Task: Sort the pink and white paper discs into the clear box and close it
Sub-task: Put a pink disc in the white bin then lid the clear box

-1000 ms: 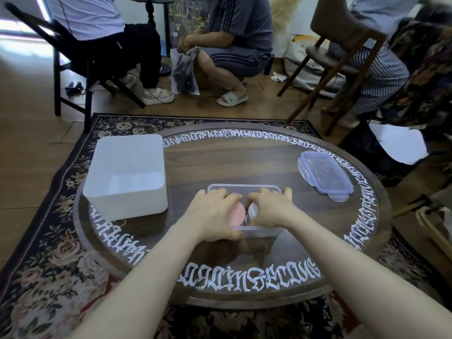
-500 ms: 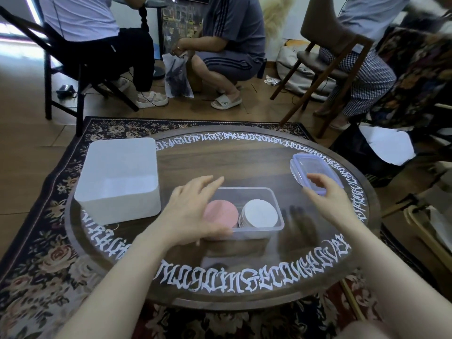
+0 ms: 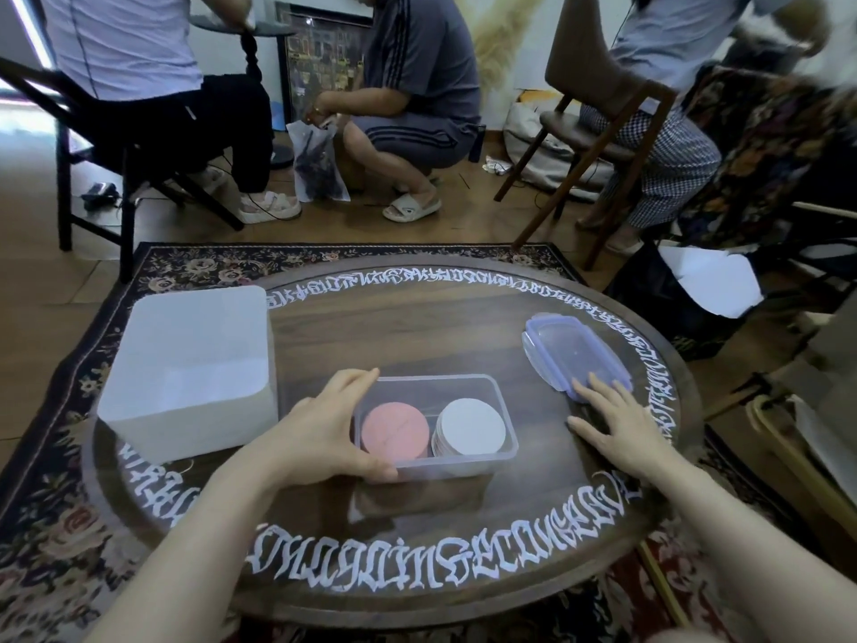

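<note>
The clear box stands open in the middle of the round table. Inside it a stack of pink discs lies on the left and a stack of white discs on the right. My left hand grips the box's left end, fingers on the far corner and thumb on the near wall. The box's lid, clear with a blue rim, lies flat on the table to the right. My right hand is spread flat, its fingertips touching the lid's near edge.
A white open bin stands at the table's left. The dark wooden table has white lettering round its rim. Beyond it, people sit and crouch among chairs on the wooden floor; a patterned rug lies under the table.
Both hands left the discs in the box. My left hand has taken hold of the box's left end. My right hand moved right and reached the lid's near edge.
</note>
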